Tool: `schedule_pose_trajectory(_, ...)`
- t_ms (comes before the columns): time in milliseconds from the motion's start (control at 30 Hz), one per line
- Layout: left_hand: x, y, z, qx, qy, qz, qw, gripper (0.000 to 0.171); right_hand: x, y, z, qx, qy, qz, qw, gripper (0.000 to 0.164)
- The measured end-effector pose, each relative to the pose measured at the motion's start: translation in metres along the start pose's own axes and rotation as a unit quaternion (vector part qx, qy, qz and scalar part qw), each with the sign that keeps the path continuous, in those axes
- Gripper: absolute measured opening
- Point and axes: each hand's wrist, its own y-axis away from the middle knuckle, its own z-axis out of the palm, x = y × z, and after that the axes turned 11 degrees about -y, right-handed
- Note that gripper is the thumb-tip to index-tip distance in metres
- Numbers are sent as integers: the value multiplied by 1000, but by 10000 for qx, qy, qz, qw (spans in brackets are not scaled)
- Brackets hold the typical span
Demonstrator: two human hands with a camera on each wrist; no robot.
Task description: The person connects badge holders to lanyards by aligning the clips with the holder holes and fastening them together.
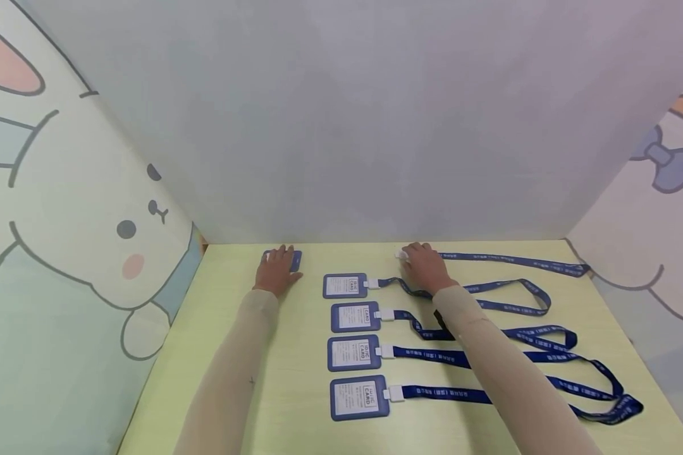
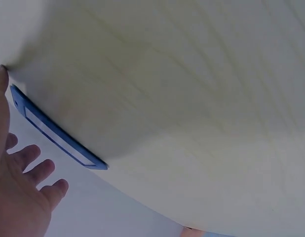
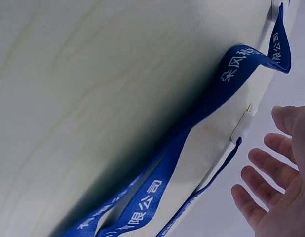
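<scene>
My left hand point(image 1: 275, 272) reaches to the far side of the table, over a blue-framed badge holder point(image 1: 296, 261) lying flat. In the left wrist view its fingers are spread and relaxed beside the badge holder point(image 2: 58, 133). My right hand point(image 1: 427, 268) is at the white clip point(image 1: 401, 254) of the farthest blue lanyard point(image 1: 506, 260). The right wrist view shows loosely extended fingers near that clip point(image 3: 243, 127), with nothing gripped. This lanyard's clip lies apart from the badge holder under my left hand.
Several badge holders, including the nearest one point(image 1: 359, 398), lie in a column with clips and blue lanyards point(image 1: 444, 394) stretching right. My right forearm crosses over some of these lanyards. A grey wall point(image 1: 375, 126) closes the table's far edge; cartoon-printed walls point(image 1: 79, 208) flank it.
</scene>
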Motion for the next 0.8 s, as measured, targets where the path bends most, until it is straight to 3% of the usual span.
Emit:
schedule_pose_trajectory(333, -11, -3, 9, -309, 633, 43, 9975, 86, 4, -4, -1, -242, -33, 220, 9995, 43)
schedule_pose_trajectory(533, -14, -5, 12, -222, 695, 173, 9972, 86, 8, -2, 0, -136, 127, 43, 9998, 36)
schedule_pose_trajectory(633, -16, -7, 10, -238, 705, 260, 9969, 86, 9, -1, 2, -69, 189, -42, 9998, 33)
schedule_pose_trajectory(800, -20, -7, 0, -652, 802, 291, 9942, 83, 10, -1, 5, 16, 173, -85, 9998, 33)
